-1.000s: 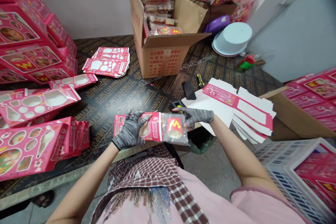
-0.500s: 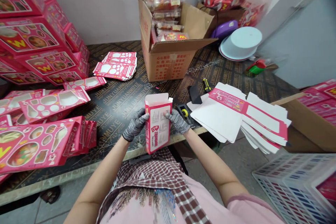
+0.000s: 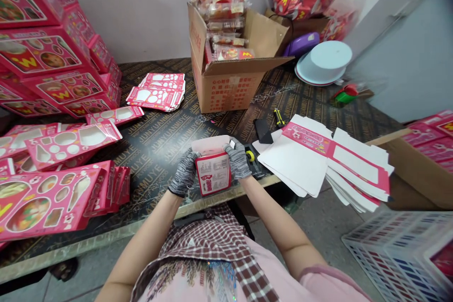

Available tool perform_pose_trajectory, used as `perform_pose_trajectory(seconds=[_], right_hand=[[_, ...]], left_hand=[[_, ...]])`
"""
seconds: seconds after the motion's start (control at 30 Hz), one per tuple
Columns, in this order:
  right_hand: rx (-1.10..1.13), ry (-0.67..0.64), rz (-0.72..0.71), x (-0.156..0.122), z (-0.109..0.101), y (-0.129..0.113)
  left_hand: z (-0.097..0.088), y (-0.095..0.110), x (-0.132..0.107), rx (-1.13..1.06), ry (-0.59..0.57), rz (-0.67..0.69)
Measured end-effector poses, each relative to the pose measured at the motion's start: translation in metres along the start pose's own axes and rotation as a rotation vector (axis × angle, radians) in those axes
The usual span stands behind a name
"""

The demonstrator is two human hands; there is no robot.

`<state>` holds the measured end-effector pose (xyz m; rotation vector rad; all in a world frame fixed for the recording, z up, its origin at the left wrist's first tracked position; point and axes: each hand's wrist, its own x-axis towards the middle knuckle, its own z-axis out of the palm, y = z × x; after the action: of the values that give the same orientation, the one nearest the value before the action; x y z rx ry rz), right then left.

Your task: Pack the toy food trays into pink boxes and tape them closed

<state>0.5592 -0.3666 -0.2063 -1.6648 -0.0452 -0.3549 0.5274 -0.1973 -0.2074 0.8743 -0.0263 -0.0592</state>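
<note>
A pink and white printed carton stands upright at the table's front edge, its top flap raised. My left hand, in a grey knit glove, grips the carton's upper left side. On the opposite side my right hand, gloved alike, holds the upper right edge near a small white side flap. Both hands have their fingers bent around the top, and some fingertips are hidden behind the carton. Just right of my right hand lies a black tool with a yellow part.
Flat unfolded cartons overhang the table's front right edge. An open cardboard box of wrapped packs stands at the back. Pink boxes are stacked at left, with window-cut cartons before them. A yellow-black cutter lies right of centre.
The carton has tipped, so its opening and top flap show more and its front looks shorter. Both hands have shifted to its upper corners.
</note>
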Motion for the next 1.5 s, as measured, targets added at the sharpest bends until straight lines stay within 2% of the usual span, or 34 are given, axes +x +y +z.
perform_pose_trajectory(seconds=[0.1, 0.2, 0.43, 0.6, 0.8, 0.9, 1.0, 1.1, 1.27, 1.4, 1.5], right_hand=[[0.166, 0.033, 0.025, -0.001, 0.001, -0.008], [0.341, -0.018, 0.089, -0.008, -0.001, -0.015], [0.477, -0.142, 0.249, -0.011, -0.008, -0.029], [0.475, -0.138, 0.262, -0.009, -0.007, -0.033], [0.586, -0.107, 0.162, -0.019, -0.006, -0.032], [0.488, -0.144, 0.051, -0.027, -0.014, -0.031], [0.198, -0.178, -0.081, -0.03, -0.027, -0.033], [-0.002, -0.218, -0.149, -0.028, -0.038, -0.039], [-0.091, -0.257, -0.078, -0.014, -0.042, -0.053], [-0.058, -0.285, -0.024, -0.007, -0.043, -0.056], [-0.041, -0.351, -0.056, -0.011, -0.048, -0.052]], left_hand=[[-0.005, 0.008, -0.001, 0.091, 0.037, 0.123], [-0.008, 0.01, -0.003, 0.164, 0.114, 0.223], [-0.007, 0.015, -0.012, 0.311, 0.113, 0.276], [-0.005, 0.022, -0.011, 0.305, 0.081, 0.246], [-0.007, 0.032, -0.031, 0.608, -0.092, 0.43], [-0.008, 0.038, -0.036, 0.727, -0.121, 0.469], [-0.01, 0.039, -0.033, 0.824, -0.133, 0.49], [-0.01, 0.038, -0.027, 0.872, -0.1, 0.502], [-0.003, 0.042, -0.021, 0.827, -0.074, 0.393], [-0.005, 0.045, -0.027, 0.91, -0.113, 0.475], [-0.011, 0.046, -0.035, 1.105, -0.159, 0.581]])
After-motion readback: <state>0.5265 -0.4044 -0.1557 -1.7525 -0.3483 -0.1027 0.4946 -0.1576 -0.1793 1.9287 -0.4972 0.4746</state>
